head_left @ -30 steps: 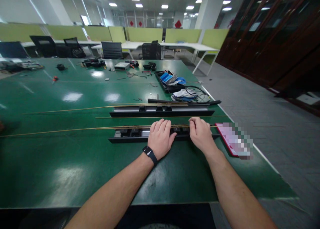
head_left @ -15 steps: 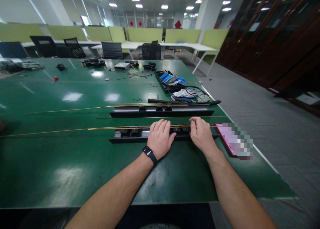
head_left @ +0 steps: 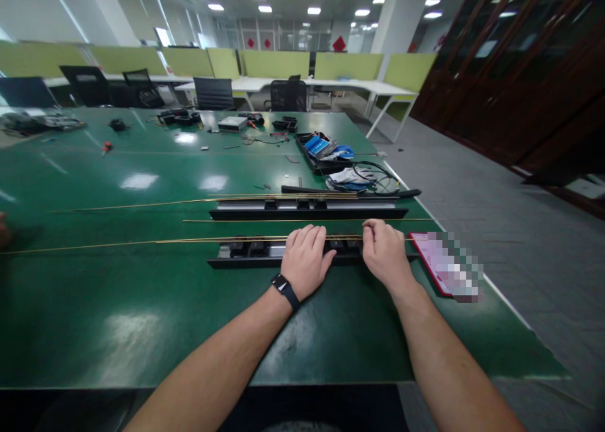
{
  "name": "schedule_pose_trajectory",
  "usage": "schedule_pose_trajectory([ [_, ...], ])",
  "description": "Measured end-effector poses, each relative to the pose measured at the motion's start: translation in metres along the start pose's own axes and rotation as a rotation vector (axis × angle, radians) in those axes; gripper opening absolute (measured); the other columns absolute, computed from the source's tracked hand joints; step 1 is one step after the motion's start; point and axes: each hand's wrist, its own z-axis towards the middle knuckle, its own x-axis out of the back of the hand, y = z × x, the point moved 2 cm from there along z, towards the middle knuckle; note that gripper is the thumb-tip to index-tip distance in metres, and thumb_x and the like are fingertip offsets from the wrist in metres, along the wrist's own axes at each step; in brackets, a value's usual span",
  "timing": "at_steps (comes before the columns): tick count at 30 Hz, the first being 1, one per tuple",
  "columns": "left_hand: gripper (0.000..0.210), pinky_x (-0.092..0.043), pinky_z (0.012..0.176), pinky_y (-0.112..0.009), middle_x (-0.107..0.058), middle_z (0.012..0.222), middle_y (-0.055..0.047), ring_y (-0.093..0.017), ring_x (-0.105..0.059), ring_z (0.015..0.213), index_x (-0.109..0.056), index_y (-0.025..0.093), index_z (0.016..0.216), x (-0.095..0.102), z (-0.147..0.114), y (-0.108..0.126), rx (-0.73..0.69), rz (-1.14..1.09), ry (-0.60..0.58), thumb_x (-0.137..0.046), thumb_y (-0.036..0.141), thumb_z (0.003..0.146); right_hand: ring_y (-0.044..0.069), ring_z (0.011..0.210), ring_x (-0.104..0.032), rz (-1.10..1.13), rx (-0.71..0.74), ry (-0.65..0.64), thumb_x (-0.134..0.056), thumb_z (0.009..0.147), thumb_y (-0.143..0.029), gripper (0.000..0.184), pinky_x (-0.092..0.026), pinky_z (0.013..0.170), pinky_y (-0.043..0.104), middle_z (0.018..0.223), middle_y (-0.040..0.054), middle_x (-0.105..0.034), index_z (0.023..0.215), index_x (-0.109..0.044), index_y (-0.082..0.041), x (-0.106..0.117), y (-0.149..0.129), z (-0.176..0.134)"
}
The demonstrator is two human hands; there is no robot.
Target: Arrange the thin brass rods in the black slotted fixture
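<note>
A black-edged rail with a silver channel and several black blocks lies on the green table in front of me. Thin brass-coloured rods run lengthwise over it, far out to the left. My left hand, wearing a dark watch, lies flat across the middle of the rail, thumb spread and fingers over the rods. Near the rail's right end, my right hand has its thumb and fingertips pinched on the rods; how many it grips is hidden.
Behind lies a second rail with more rods on it, and a single rod between the two. A red-edged phone-like slab is at right. Further back are a cable coil and a black tray. Another person's hand shows at left.
The near end of one rod over the front rail has slid slightly left. More of the other person's hand shows at the left edge. My hands hold nearly the same pose.
</note>
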Motion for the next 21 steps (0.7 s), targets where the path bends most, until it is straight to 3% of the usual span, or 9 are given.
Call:
schedule_pose_trajectory([
  [5,0.051,-0.038,0.116,-0.049,-0.067,0.138,-0.015,-0.031,-0.055,0.136,-0.055,0.013,0.143,0.001,-0.001,-0.003,0.017,0.008,0.013,-0.052,0.045,0.104,0.029,0.087,-0.063,-0.062,-0.148,0.004,-0.036,0.102,-0.034,0.031,-0.038,0.085,0.043,0.092,0.0126,-0.072,0.111,-0.06,-0.017,0.003,0.015,0.004],
  [12,0.048,-0.04,0.114,-0.049,-0.069,0.135,-0.015,-0.03,-0.058,0.131,-0.058,0.014,0.139,0.001,-0.001,-0.002,0.029,0.015,0.012,-0.052,0.045,0.103,0.027,0.095,-0.062,0.076,0.022,-0.01,-0.031,0.105,-0.035,0.033,-0.039,0.09,0.041,0.102,0.0116,-0.072,0.112,-0.06,-0.02,-0.004,-0.002,-0.001],
  [18,0.048,-0.04,0.114,-0.049,-0.068,0.135,-0.015,-0.03,-0.058,0.132,-0.058,0.015,0.14,0.002,-0.001,-0.003,0.028,0.015,0.003,-0.052,0.046,0.104,0.028,0.086,-0.063,-0.024,-0.12,-0.003,-0.033,0.103,-0.033,0.034,-0.039,0.086,0.042,0.094,0.0129,-0.071,0.113,-0.06,-0.017,0.0,0.012,0.003],
  [21,0.049,-0.04,0.114,-0.049,-0.068,0.135,-0.015,-0.031,-0.057,0.133,-0.057,0.016,0.141,0.002,0.0,-0.002,0.026,0.014,0.002,-0.052,0.046,0.103,0.028,0.09,-0.062,-0.001,-0.087,-0.004,-0.03,0.104,-0.033,0.034,-0.039,0.087,0.043,0.097,0.0133,-0.071,0.111,-0.06,-0.018,-0.004,0.008,0.001],
])
